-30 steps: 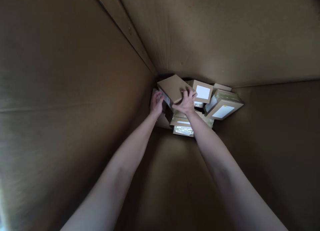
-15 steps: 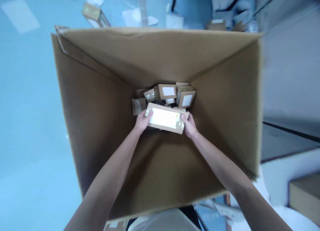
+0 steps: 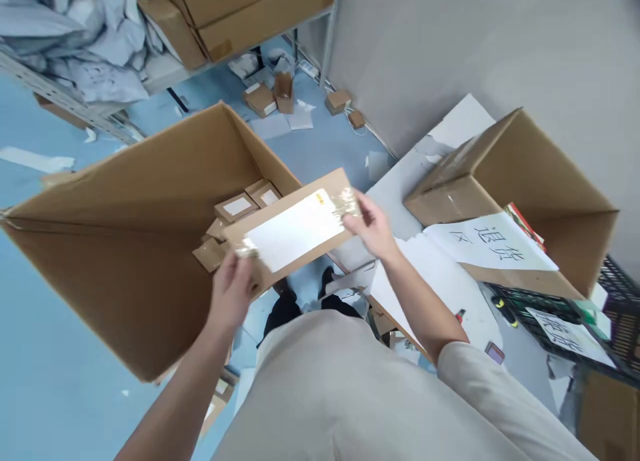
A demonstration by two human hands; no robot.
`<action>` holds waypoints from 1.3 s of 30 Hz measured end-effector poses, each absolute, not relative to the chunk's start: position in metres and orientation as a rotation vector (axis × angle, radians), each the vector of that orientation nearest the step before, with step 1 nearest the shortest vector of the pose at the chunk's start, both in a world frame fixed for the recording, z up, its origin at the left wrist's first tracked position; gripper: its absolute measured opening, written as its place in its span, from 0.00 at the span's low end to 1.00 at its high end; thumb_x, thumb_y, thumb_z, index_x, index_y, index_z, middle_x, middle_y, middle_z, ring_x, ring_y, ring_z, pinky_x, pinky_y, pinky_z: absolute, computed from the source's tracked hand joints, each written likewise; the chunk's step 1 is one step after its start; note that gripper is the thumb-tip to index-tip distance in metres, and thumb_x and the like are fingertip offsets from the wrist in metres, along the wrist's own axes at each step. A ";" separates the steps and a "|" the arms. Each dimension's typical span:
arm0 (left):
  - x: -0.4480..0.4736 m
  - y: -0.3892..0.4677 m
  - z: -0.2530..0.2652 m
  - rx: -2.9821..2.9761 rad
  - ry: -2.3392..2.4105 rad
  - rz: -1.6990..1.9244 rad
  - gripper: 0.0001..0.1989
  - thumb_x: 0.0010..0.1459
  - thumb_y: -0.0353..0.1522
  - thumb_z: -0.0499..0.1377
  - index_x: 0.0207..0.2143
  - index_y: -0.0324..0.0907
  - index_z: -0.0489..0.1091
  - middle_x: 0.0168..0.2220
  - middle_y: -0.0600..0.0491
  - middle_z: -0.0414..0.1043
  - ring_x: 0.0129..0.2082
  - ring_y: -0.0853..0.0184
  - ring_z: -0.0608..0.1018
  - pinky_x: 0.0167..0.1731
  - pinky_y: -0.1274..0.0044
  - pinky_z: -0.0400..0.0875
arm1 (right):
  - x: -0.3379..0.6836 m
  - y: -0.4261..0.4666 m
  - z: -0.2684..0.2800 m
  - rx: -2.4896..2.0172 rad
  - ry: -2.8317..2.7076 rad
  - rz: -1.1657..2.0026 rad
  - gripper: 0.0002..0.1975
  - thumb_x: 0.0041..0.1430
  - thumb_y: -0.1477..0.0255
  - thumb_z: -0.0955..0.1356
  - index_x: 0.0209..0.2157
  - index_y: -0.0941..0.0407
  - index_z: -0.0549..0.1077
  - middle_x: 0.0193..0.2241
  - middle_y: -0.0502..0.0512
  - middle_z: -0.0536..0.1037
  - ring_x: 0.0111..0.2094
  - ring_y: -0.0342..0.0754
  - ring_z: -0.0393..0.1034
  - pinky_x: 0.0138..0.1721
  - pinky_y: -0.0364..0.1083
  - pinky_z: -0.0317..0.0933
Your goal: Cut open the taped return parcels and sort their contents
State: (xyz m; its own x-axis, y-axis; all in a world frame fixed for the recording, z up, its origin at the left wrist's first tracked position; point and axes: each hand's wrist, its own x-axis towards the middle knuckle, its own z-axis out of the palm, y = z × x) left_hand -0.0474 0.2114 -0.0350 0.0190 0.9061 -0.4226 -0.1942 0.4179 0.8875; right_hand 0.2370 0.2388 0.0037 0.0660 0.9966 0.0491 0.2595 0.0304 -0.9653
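A long brown cardboard box [image 3: 295, 224] with a white label and shiny tape at both ends is held in front of my body, tilted up to the right. My left hand [image 3: 231, 289] is closed on its lower left end. Around the upper right end, my right hand [image 3: 373, 228] grips with the thumb on top. Beneath and behind it stands a large open carton [image 3: 135, 194], and several small labelled boxes [image 3: 237, 206] lie in that carton's bottom. The held box hides part of the carton's near rim.
To the right, a white table [image 3: 400, 188] bears an open carton [image 3: 450, 198] with a handwritten paper sign [image 3: 493, 244]. A black crate [image 3: 537, 301] and a yellow-black cutter [image 3: 504, 311] are beside it. A shelf [image 3: 167, 74] with grey bags stands at the far left.
Both hands have lifted the box out of the large carton and brought it nearer my body. My view has swung right, so the table and second carton now show.
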 end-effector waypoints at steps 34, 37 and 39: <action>0.176 0.185 -0.119 0.595 1.202 0.420 0.26 0.51 0.40 0.65 0.52 0.45 0.66 0.60 0.43 0.64 0.60 0.52 0.66 0.52 0.62 0.67 | 0.463 0.193 -0.105 -2.063 -1.025 0.731 0.37 0.46 0.51 0.70 0.52 0.61 0.69 0.52 0.67 0.73 0.53 0.59 0.68 0.55 0.60 0.59; 0.126 0.213 -0.111 0.485 1.029 0.392 0.21 0.51 0.41 0.65 0.47 0.45 0.71 0.56 0.44 0.68 0.56 0.53 0.71 0.49 0.62 0.69 | 0.425 0.231 -0.060 -2.071 -1.265 0.457 0.33 0.51 0.54 0.69 0.54 0.60 0.68 0.53 0.67 0.72 0.54 0.58 0.67 0.55 0.61 0.59; 0.076 0.240 -0.120 0.424 0.895 0.431 0.20 0.52 0.42 0.65 0.45 0.45 0.71 0.54 0.44 0.70 0.53 0.56 0.74 0.50 0.63 0.69 | 0.373 0.275 -0.039 -1.987 -1.496 0.411 0.29 0.54 0.56 0.69 0.54 0.58 0.68 0.53 0.65 0.72 0.54 0.57 0.68 0.56 0.60 0.60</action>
State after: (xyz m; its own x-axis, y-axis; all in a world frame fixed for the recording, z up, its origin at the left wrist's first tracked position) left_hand 0.0757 0.2402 -0.1198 0.5530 0.5238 -0.6479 -0.1800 0.8344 0.5209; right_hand 0.3727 0.2754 -0.0391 0.3130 0.9431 0.1122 0.7536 -0.1748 -0.6337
